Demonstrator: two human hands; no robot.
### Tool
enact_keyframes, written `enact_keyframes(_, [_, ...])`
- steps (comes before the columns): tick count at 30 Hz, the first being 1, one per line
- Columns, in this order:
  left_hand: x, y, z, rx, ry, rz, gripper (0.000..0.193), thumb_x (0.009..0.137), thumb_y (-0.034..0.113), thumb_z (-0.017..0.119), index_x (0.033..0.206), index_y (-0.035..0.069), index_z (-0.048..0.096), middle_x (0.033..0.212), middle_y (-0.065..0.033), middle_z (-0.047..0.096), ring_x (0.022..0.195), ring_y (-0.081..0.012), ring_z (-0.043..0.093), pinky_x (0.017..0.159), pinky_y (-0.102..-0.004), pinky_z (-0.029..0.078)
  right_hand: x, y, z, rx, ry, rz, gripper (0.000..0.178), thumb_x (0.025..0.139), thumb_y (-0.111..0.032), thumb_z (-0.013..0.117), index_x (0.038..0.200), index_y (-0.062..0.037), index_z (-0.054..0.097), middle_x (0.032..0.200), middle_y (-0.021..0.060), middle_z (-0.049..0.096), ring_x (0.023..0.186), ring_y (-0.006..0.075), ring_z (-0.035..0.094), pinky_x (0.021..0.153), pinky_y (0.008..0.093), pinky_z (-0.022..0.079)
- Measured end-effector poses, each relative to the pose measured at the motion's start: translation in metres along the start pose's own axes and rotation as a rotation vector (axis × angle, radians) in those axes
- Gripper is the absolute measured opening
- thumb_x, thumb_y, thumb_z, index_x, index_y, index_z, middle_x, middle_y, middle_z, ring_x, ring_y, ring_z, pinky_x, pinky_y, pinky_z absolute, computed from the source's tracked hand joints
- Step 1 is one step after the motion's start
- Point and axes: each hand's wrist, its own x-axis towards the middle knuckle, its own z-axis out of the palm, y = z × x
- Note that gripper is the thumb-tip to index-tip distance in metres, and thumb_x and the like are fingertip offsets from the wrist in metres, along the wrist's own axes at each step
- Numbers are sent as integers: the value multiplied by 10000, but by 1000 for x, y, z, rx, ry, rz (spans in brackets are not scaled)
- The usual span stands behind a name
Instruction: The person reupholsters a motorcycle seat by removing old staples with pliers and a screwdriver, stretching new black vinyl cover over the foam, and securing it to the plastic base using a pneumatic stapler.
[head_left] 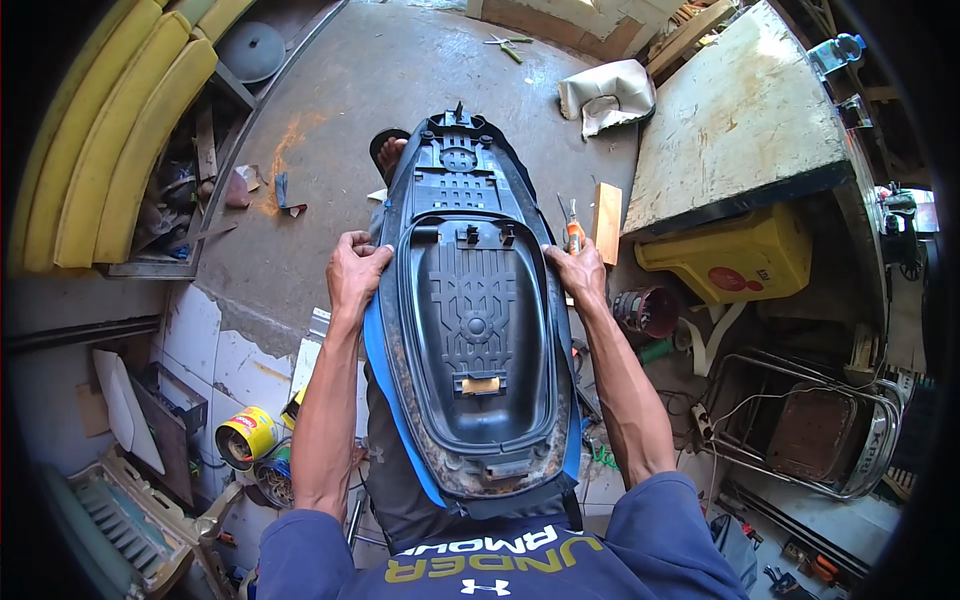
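Underside up, a black plastic motorcycle seat base (476, 300) lies lengthwise across my lap, its rear end toward my body rusty and scuffed. Blue and dark cover material (385, 375) hangs out around its rim, loose along the lower left side. My left hand (358, 270) pinches the left edge about midway along, fingers closed. Opposite it, my right hand (578, 272) is closed on the right edge, fingertips partly hidden. An orange-handled tool (575, 235) shows just beyond the right hand; whether that hand touches it I cannot tell.
A wooden block (606, 222) is at the right, near a worn table (735, 115) with a yellow jerrycan (735, 255) beneath. Yellow foam pads (135, 150) fill the left shelf. Tins (247, 438) stand lower left; a folded metal chair (810, 430) lies right. Pliers (508, 47) lie far ahead.
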Motion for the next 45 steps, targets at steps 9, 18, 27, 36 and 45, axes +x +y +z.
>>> enact_keyframes(9, [28,7,7,29,-7,-24,635,764,304,833,1274,-23,642,1037,-144,757,945,-258,734,872,-359,562,49,-19,16,-12,-15,-4,846,686,-531,856,1256,58,644,1088,280,727,1012,401,721,894,479,560])
enact_keyframes(18, [61,15,24,85,-5,-22,621,787,210,831,1302,-61,612,1056,-157,753,923,-214,726,827,-330,569,102,-38,41,-55,-32,-3,869,697,-500,849,1373,-14,599,1196,275,699,1116,411,690,958,488,549])
enact_keyframes(27, [28,14,7,53,-34,4,609,784,216,814,1302,-38,619,1081,-158,739,978,-254,726,883,-356,570,57,-15,15,-99,-126,-12,822,716,-467,838,1351,2,608,1178,260,701,1070,402,698,962,488,544])
enact_keyframes(36, [-41,24,-15,-95,-89,-35,559,820,90,754,1329,-67,585,1174,-162,662,1060,-216,651,941,-337,529,-52,14,-46,210,-331,53,512,765,-356,854,1036,13,626,866,63,647,773,138,592,726,312,491])
enact_keyframes(45, [-88,30,-20,-271,-97,-9,640,780,56,709,1376,-77,516,1250,-195,643,1056,-243,667,936,-361,547,-109,30,-63,383,-321,135,490,767,-336,873,1024,-2,623,887,46,656,763,115,616,712,274,507])
